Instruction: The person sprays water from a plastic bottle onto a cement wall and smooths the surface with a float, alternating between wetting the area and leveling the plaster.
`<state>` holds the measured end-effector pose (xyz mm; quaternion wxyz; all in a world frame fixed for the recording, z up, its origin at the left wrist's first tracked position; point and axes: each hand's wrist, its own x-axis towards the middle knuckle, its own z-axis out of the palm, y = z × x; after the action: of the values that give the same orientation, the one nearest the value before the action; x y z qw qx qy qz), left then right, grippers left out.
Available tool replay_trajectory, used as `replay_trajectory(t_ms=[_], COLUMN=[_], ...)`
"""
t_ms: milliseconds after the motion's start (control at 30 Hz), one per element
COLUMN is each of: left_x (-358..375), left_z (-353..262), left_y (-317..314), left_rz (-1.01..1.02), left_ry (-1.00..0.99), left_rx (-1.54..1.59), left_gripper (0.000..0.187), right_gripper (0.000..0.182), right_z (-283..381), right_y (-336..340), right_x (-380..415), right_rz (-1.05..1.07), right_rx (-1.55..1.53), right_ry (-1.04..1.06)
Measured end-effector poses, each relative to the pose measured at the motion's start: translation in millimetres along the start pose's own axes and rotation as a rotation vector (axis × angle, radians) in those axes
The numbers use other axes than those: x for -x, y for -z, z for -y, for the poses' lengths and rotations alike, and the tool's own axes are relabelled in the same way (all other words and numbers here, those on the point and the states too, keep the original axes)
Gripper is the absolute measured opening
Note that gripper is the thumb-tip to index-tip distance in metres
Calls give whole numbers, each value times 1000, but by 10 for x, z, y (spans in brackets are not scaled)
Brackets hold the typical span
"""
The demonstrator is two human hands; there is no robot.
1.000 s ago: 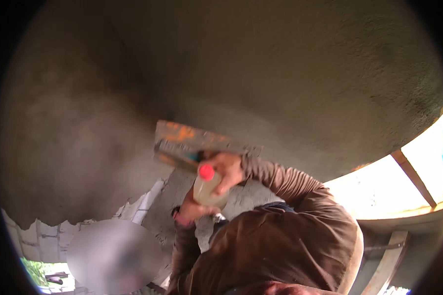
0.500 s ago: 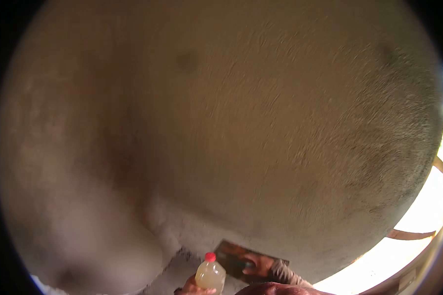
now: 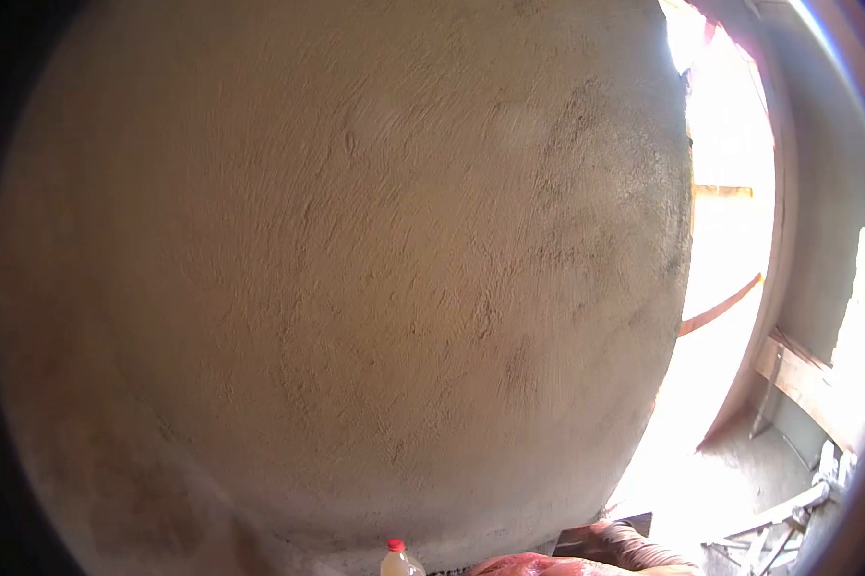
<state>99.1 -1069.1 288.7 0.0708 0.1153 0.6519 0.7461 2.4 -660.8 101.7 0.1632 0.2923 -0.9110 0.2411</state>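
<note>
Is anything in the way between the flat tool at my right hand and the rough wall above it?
Nothing visible stands between the flat tool by your right hand and the rough wall; the red-capped bottle is off to the left. I can't tell whether they touch.

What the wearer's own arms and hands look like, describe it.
The right arm wears a long brown sleeve, bunched into wrinkled folds. Only a sliver of the right hand shows, with no glove visible on it. The left arm and hand are out of view.
</note>
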Motion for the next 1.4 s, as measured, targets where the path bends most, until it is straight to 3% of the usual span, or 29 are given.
replay_trajectory(t_ms=[167,267,300,333,400,433,467,500,533,567,633,733,800,900,967,1033,1267,1400], left_x=[-136,-220,-108,188,1169,1754,1708,1740,1701,1729,1711,1616,1480,1347,1062,728,93,324], left_z=[134,99,201,391,790,754,889,1262,1338,1517,1691,1747,1875,2347,2354,2424,2442,2564], left_y=[269,328,310,279,183,5,4,117,133,206,154,75,3,-72,-289,-435,-962,-809], left_rz=[42,59,49,22,-70,-121,-72,-66,-2,32,-22,71,74,59,50,61,84,-285], left_ry=[8,-6,30,107,347,498,425,351,421,478,453,535,737,845,888,1057,1031,940], left_rx=[44,63,81,110,175,209,-8,-299,-223,-100,-255,-293,-115,-55,-11,-36,203,383], left_gripper=[57,56,56,56,55,55,61,61,57,52,52,52,54,55,51,45,35,34], right_gripper=[56,58,58,59,59,60,60,60,25,29,35,35,34,37,40,40,36,38], right_z=[-1024,-1018,-1040,-802,16,82,399,422,447,550,242,461,525,632,648,635,613,522], right_y=[-603,-861,-772,-641,9,253,112,176,259,327,47,4,-7,16,56,13,204,210], right_x=[1607,1793,2192,2206,1476,1358,2126,2068,1977,1772,2016,2042,2000,2028,2098,2225,2400,2400], right_rz=[-204,-338,-344,-309,-156,-49,59,199,314,449,446,485,590,624,661,674,521,584], right_rx=[119,196,208,205,170,151,148,115,146,169,33,-10,-34,-38,-52,-64,-68,-86], right_ry=[-196,-289,-336,-400,-558,-651,-734,-790,-870,-1046,-1035,-1071,-1122,-1139,-1158,-1195,-1249,-1332])
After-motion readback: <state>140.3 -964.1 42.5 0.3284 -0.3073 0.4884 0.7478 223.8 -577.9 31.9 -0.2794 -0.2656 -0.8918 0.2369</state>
